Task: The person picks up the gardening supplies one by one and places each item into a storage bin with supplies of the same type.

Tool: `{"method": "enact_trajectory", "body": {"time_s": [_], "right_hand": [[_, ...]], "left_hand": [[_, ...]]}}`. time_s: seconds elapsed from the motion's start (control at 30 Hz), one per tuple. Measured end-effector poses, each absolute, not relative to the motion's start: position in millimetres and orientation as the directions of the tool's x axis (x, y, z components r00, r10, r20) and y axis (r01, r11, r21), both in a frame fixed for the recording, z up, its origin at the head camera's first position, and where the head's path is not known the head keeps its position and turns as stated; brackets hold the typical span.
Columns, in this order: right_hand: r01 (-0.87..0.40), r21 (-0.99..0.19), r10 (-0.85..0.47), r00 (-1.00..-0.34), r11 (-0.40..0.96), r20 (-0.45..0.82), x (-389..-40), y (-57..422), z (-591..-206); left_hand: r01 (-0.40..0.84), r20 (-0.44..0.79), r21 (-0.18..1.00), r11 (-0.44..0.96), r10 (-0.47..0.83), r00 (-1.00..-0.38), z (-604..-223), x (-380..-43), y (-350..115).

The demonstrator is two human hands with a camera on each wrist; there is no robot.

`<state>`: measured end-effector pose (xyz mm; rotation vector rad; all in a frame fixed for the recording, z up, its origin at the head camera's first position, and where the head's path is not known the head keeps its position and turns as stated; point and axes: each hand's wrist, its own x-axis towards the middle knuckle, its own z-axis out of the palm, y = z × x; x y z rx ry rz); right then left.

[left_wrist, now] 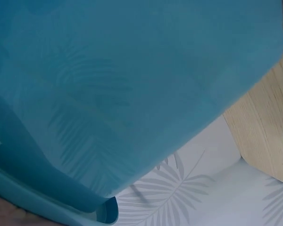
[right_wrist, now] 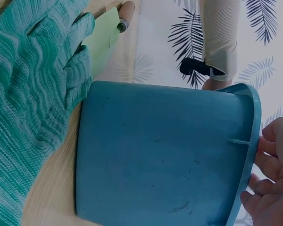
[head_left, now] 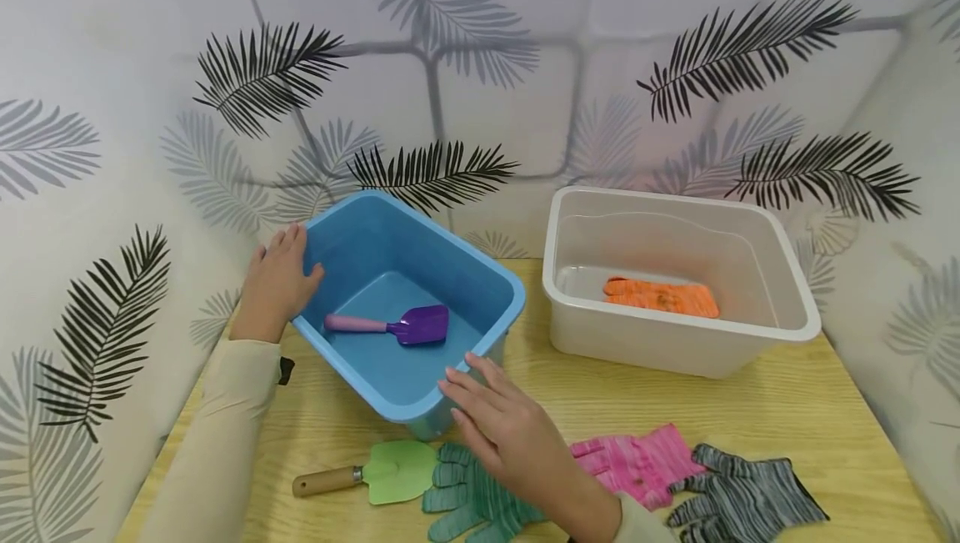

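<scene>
1. Left hand (head_left: 276, 289) grips the rectangular blue plastic bin (head_left: 442, 263), thumb inside.
2. Right hand (head_left: 517, 434), fingers loosely extended, touches its near right rim.
3. The bin, holding a pink-handled purple shovel (head_left: 423, 326), stands near the wood-grain table (head_left: 765, 409)'s far left corner.

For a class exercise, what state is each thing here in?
Blue bin, uncovered, holding shovel
Shovel, lying in blue bin
White bin, uncovered, holding orange glove
Orange glove, unworn
Green glove, unworn
Pink glove, unworn
Grey glove, unworn
Trowel, unheld
Left grip, touching blue bin
Right grip, touching blue bin
Black band, worn
</scene>
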<state>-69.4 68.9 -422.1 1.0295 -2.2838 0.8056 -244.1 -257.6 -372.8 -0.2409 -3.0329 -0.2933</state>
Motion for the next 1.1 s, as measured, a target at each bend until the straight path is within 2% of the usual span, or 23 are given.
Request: {"method": "enact_trajectory", "body": {"time_s": [0.23, 0.5, 0.77, 1.1], "right_hand": [[-0.783, -0.359, -0.454, -0.598, 0.508, 0.661, -73, 72, -422], [-0.756, -0.446, -0.420, -0.643, 0.478, 0.640, -78, 80, -427], [-0.745, -0.445, -0.418, -0.655, 0.497, 0.630, -80, 85, -425], [-0.746, -0.442, -0.396, -0.650, 0.498, 0.649, -85, 91, -427]], "left_hand": [[0.126, 0.099, 0.215, 0.968, 0.107, -0.989, -375, -237, -257], [0.072, 0.137, 0.245, 0.967, 0.039, -0.990, -377, -223, -254], [0.035, 0.164, 0.257, 0.966, -0.008, -0.986, -377, -210, -252], [-0.040, 0.140, 0.248, 0.968, -0.077, -0.987, -375, -193, -246]]}}
